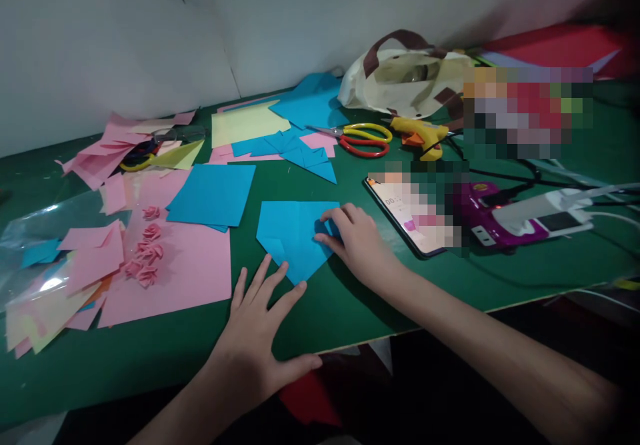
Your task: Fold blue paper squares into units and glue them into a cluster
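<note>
A sheet of blue paper (295, 228) lies on the green table, its lower corners folded in so that it comes to a point towards me. My left hand (260, 318) is spread open, with fingertips at the paper's lower left edge and the thumb out over the table's front edge. At the right side of the sheet, my right hand (363, 245) has thumb and forefinger bent around the paper's edge, pinching it. A stack of blue squares (213, 194) lies just left of the folded sheet.
Pink paper roses (149, 252) sit on a pink sheet (200, 265) at left, beside paper scraps (95, 252). Behind are scissors (363, 140), a yellow glue gun (423, 137) and a cloth bag (405, 82). A phone (405, 215) and a purple power strip (495, 215) with cables lie right.
</note>
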Demonstrator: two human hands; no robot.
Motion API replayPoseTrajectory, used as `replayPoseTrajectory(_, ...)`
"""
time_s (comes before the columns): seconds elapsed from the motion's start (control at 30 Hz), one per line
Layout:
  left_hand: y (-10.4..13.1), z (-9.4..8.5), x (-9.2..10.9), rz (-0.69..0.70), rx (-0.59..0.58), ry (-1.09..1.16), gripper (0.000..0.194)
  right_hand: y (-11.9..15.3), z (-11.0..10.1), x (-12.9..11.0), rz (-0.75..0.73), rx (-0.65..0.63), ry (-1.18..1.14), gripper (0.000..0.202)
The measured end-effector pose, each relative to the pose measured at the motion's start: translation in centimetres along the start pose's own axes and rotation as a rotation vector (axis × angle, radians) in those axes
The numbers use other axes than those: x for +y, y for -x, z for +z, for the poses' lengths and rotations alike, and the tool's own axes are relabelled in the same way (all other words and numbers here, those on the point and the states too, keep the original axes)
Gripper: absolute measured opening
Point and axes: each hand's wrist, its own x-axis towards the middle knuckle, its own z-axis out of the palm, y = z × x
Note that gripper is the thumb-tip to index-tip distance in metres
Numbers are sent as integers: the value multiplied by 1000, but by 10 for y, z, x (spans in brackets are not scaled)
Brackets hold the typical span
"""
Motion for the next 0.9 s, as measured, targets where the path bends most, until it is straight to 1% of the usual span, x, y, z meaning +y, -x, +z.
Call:
replayPoseTrajectory(0.07, -1, -1, 0, 1, -22, -26, 72, -2, 0, 2, 4, 13, 21, 25)
replayPoseTrajectory(0.2, 1, -3, 6, 59, -72, -70, 70, -1, -1, 2, 47, 93, 158, 50)
replayPoseTrajectory(0.27, 2, -3, 10, 113, -101, -80, 68, 0, -3, -1, 39, 92, 219, 57)
replayPoseTrajectory(0.37, 2, -2, 16, 202, -137, -68, 61, 3, -5, -4, -6, 56, 244, 55)
replayPoseTrajectory(0.43, 1, -1, 18, 242, -161, -52, 55, 5, -6, -6, -36, 50, 218, 52)
replayPoseTrajectory(0.6, -5, -1, 20, 303, -195, -18, 48, 11, -9, -5, -89, 16, 18, 44)
replayPoseTrajectory(0.67, -7, 0, 20, 338, -223, -42, 47, 13, -10, -5, -94, 7, -31, 48)
replayPoseTrajectory(0.77, -10, 1, 20, 349, -250, -68, 45, 16, -11, -5, -98, 15, 12, 61)
replayPoseTrajectory(0.8, -10, 1, 20, 345, -252, -70, 43, 17, -11, -5, -100, 16, 31, 63)
replayPoseTrajectory(0.9, -12, 1, 20, 323, -272, -50, 41, 18, -11, -6, -106, 26, 38, 57)
